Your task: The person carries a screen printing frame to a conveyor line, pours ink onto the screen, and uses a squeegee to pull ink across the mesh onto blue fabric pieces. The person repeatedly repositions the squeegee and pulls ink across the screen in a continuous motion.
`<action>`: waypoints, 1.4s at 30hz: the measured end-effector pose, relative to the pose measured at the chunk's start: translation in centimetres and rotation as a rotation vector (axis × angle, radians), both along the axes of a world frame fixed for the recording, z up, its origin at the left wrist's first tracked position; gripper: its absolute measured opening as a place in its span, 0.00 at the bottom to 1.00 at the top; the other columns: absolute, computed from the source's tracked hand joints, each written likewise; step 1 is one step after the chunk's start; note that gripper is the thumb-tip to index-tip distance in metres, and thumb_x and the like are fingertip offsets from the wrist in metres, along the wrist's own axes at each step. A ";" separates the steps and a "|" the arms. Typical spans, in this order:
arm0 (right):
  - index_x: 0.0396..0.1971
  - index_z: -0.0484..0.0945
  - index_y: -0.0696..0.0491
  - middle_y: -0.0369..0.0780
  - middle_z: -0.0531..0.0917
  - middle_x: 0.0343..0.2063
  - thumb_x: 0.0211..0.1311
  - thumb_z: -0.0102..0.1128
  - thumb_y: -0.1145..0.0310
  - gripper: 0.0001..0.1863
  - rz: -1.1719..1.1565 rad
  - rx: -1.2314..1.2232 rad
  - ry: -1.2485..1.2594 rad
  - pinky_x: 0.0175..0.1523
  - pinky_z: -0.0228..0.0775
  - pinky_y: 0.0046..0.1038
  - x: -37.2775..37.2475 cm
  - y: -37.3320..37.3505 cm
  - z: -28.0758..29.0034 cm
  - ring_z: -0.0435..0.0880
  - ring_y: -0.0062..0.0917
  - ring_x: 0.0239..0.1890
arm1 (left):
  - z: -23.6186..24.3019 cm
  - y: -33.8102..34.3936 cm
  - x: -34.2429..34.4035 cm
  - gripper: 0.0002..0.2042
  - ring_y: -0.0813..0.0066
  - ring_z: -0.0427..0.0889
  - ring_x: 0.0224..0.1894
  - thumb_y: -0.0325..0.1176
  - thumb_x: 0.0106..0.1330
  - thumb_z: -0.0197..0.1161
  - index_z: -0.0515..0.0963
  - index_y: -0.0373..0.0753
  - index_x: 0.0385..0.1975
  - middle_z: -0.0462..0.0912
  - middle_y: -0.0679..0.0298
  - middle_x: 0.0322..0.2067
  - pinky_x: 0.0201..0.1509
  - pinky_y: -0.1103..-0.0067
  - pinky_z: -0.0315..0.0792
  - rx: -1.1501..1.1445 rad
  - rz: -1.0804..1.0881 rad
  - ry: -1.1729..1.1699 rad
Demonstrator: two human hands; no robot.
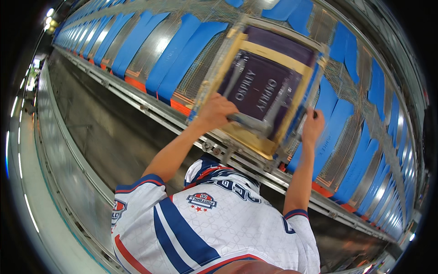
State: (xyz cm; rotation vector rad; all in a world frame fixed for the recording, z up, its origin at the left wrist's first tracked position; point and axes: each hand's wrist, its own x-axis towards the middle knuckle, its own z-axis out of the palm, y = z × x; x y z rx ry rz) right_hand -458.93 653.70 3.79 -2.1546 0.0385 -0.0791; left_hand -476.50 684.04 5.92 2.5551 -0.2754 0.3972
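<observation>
A screen-printing frame (273,57) with a pale yellow taped border and a dark purple printing area lies over the long table in front of me. My left hand (216,111) is closed round one end of a squeegee (251,122), which reaches across the near part of the purple area. At the frame's right side, my right hand (313,125) is a fist around a dark-ended handle, mostly hidden by the fingers. The frame is slightly blurred. Blue fabric pieces (182,55) lie flat on the table's metal boards on both sides, and what lies beneath the frame is hidden.
A metal rail (137,106) with clamps runs along the table's near edge, between me and the boards. Orange-red strips (135,84) show at the boards' near ends. Behind the aisle at left stands another long, pale metal-edged table (68,150).
</observation>
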 end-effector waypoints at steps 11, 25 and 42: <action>0.29 0.75 0.58 0.48 0.79 0.22 0.66 0.61 0.62 0.14 0.002 0.152 0.053 0.36 0.70 0.40 -6.4 21.5 -4.4 0.80 0.44 0.27 | 1.3 19.7 -4.5 0.14 0.65 0.84 0.40 0.32 0.42 0.80 0.86 0.45 0.31 0.88 0.67 0.33 0.49 0.69 0.67 0.129 0.160 0.258; 0.69 0.68 0.37 0.49 0.52 0.75 0.77 0.40 0.47 0.26 0.342 -0.667 -0.146 0.76 0.33 0.53 -12.7 10.0 -8.9 0.44 0.47 0.77 | -0.8 20.9 -4.7 0.17 0.63 0.85 0.42 0.28 0.38 0.80 0.87 0.42 0.32 0.88 0.64 0.34 0.51 0.70 0.72 0.098 0.134 0.300; 0.51 0.78 0.56 0.46 0.86 0.35 0.71 0.56 0.60 0.17 -0.014 0.326 0.339 0.49 0.73 0.39 -9.0 15.4 -3.6 0.83 0.33 0.41 | 0.0 20.3 -4.6 0.12 0.64 0.84 0.40 0.31 0.43 0.78 0.86 0.44 0.30 0.88 0.67 0.32 0.49 0.68 0.70 0.114 0.149 0.273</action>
